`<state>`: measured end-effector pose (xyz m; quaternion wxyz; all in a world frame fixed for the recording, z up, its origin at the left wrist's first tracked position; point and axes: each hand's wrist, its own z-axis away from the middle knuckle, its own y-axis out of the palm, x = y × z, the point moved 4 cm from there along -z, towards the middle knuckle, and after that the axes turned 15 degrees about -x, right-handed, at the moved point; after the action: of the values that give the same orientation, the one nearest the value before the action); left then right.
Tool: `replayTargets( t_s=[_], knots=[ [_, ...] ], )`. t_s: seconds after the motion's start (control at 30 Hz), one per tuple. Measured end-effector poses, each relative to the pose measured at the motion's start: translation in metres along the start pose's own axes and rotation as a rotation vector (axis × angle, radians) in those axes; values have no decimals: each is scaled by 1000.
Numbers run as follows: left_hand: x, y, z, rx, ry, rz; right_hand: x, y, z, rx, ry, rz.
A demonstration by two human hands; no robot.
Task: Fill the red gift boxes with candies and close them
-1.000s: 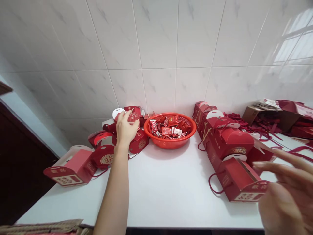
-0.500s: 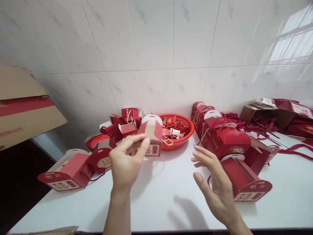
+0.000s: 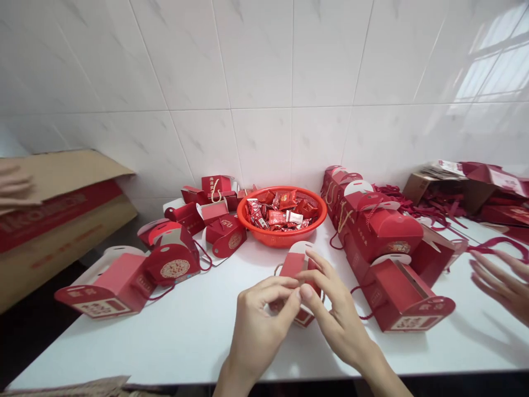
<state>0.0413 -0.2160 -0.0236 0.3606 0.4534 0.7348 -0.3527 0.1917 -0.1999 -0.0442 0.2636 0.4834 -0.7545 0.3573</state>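
Note:
A small red gift box point(image 3: 293, 264) with a white rounded end flap and a thin cord handle stands on the white table in front of me. My left hand point(image 3: 264, 317) pinches at its top from the left, thumb and fingers together. From the other side my right hand point(image 3: 336, 309) grips the top too, its thumb tip touching my left thumb and its fingers bent over the box. Both hands hide much of the box's near end. Just behind it sits an orange-red plastic basket point(image 3: 281, 238) heaped with wrapped sweets point(image 3: 275, 212).
Several red boxes point(image 3: 105, 281) spread along the left, and a row of others point(image 3: 367, 237) lines the right. Dark red ribbons point(image 3: 496, 242) lie farther right. Co-workers' hands show at the right edge point(image 3: 502, 281) and on a cardboard carton point(image 3: 78, 215) at left.
The box in my left hand has come down and nearer me, onto the table. My right hand has moved left and closed on it. Other people's hands have appeared at both sides.

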Motion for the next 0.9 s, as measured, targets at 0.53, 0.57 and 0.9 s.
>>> replayTargets(
  t_s=[0.53,0.57,0.9],
  knots=[
    [3,-4,-24,354,34,-462,-4,-9,-2,-100,-19,65],
    [6,-5,-26,344,9,-457,-7,-12,-2,-116,-11,67],
    [32,-19,-31,74,-292,-350,-43,-29,1,-234,75,309]
  ],
)
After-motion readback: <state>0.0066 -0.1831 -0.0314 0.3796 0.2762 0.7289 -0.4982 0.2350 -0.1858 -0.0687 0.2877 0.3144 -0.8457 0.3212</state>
